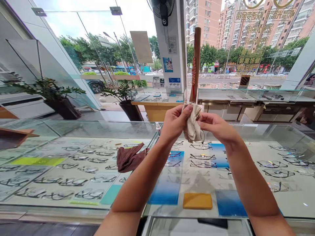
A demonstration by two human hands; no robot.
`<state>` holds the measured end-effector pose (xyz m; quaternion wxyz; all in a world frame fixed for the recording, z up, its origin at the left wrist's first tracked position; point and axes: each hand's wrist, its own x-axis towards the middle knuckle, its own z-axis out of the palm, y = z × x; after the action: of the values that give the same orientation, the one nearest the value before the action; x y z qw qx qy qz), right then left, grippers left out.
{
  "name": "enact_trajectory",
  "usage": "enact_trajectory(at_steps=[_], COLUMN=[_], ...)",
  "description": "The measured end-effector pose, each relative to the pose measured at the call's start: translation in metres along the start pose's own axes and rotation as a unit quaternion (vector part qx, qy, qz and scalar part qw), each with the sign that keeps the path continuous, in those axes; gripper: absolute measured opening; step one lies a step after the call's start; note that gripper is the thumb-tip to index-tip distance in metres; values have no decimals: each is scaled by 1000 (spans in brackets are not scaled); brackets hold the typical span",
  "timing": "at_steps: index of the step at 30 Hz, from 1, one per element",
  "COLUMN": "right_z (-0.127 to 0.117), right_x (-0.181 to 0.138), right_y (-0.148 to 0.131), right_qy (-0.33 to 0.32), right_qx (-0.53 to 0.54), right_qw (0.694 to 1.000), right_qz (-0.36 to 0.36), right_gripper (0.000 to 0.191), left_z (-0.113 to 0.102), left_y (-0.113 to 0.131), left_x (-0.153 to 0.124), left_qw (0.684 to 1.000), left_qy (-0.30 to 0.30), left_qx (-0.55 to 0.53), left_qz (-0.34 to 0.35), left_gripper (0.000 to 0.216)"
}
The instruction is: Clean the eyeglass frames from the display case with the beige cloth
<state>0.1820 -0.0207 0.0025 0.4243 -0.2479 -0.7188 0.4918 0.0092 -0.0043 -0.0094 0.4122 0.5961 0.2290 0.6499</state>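
Observation:
Above the glass counter, my left hand point(176, 119) is closed on a folded beige cloth point(192, 126) with a zigzag edge, thumb pressed on its top. My right hand point(214, 126) pinches at the cloth's right side, fingers and thumb together. A thin dark curved rim of eyeglasses point(204, 137) shows below its fingers, beside the cloth; the cloth and fingers hide most of the glasses. On the countertop left of my forearms lies a crumpled brown cloth point(129, 159). A small white spray bottle point(158, 128) stands behind my left wrist.
The glass display counter point(73, 131) holds many eyeglass frames in rows. A yellow block point(197, 201) is near its front edge. Behind my hands rises a wooden post point(197, 49). Potted plants point(133, 111), another counter point(221, 95) and large windows are farther back.

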Motion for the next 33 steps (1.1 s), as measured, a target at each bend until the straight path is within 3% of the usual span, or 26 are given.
enact_trajectory(at_steps=[4, 6, 9, 12, 15, 21, 23, 30, 33], right_z=[-11, -14, -12, -5, -1, -12, -12, 10, 16], right_x=[-3, -4, -3, -1, 0, -3, -4, 1, 4], right_y=[-3, -2, 1, 5, 5, 1, 1, 7, 10], right_qy=[-9, -16, -35, -59, -55, -13, -14, -37, -29], right_qx=[26, 42, 61, 70, 60, 91, 120, 146, 132], right_qw=[1000, 999, 998, 996, 996, 996, 993, 989, 991], right_qz=[-7, -15, -3, 15, 17, 5, 11, 7, 1], right_gripper=[37, 37, 37, 41, 42, 38, 38, 43, 46], left_z=[-11, -11, -2, 8, 8, -7, -7, 11, 15], left_y=[9, 10, 4, -2, -3, 4, 5, 0, -3], left_x=[4, 3, -3, -7, -7, 1, 1, -10, -11], left_qw=[993, 991, 996, 1000, 999, 992, 991, 996, 993], left_qy=[-106, -121, -70, -2, 15, -117, -126, 37, 91], left_qx=[-25, -35, -38, 1, 26, -32, -35, 41, 17], left_qz=[-41, -49, -47, -3, 34, -24, -23, 68, 76], left_gripper=[44, 41, 47, 48, 50, 45, 44, 47, 55])
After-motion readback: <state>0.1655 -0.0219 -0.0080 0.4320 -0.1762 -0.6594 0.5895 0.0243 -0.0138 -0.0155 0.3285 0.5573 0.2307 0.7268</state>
